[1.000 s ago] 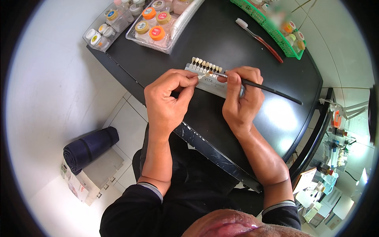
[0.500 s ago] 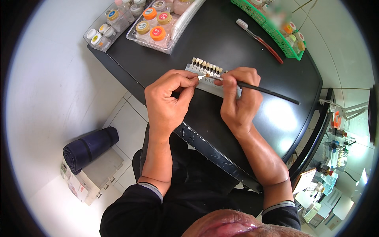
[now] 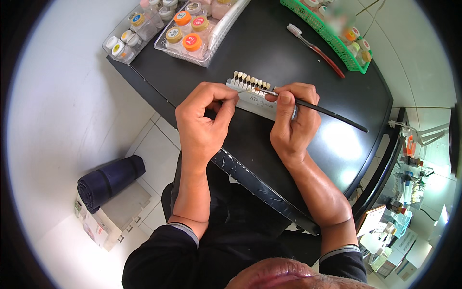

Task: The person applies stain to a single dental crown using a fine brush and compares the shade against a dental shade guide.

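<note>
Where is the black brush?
In the head view, the black brush is right of centre in the right hand, tip near the shade guide.

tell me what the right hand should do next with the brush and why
Perhaps a light touch of the brush against the free end of the slim piece: the left hand pinches that piece, and the right hand points the bristles at it. The tip looks very near, though contact is hard to tell.

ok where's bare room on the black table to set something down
Between the clear jar basket and the toothbrush; also right of the right hand, below the brush. Crowded: around the shade guide and left hand.
</note>
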Tool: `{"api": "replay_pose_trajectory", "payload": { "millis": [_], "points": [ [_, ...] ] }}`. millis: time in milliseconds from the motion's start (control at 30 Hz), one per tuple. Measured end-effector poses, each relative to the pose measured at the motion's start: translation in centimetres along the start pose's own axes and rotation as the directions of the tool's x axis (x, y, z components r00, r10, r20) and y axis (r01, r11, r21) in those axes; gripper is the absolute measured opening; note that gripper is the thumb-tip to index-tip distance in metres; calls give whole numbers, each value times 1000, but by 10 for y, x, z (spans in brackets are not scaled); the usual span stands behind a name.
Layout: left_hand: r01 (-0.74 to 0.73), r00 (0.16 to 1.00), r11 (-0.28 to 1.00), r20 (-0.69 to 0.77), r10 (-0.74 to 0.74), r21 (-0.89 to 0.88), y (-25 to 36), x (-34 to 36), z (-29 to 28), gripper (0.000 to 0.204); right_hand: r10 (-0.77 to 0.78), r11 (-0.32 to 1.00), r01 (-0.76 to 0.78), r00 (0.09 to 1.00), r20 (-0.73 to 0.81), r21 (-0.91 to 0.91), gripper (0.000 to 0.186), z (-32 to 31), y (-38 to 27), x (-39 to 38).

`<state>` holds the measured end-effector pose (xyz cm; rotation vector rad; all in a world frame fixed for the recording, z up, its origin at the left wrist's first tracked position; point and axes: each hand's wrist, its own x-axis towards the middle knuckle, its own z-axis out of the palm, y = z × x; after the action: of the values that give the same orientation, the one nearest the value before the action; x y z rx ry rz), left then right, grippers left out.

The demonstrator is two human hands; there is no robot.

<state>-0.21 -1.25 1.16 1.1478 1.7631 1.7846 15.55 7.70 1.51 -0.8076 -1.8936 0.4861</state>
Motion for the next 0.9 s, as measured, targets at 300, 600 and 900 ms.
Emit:
{"api": "replay_pose_trajectory", "payload": {
  "millis": [300,600,900],
  "points": [
    [107,992,993,78,-103,-50,2,-1,-4,7,17,1000,-17,1000,13,5,13,-1,1,0],
    [150,989,982,33,-147,-117,1,-1,-2,8,3,1000,-3,999,33,7,14,-1,-1,2],
    [187,982,974,51,-182,-125,1,0,-5,17,-96,995,91,990,103,48,7,0,-8,5]
  ]
}}
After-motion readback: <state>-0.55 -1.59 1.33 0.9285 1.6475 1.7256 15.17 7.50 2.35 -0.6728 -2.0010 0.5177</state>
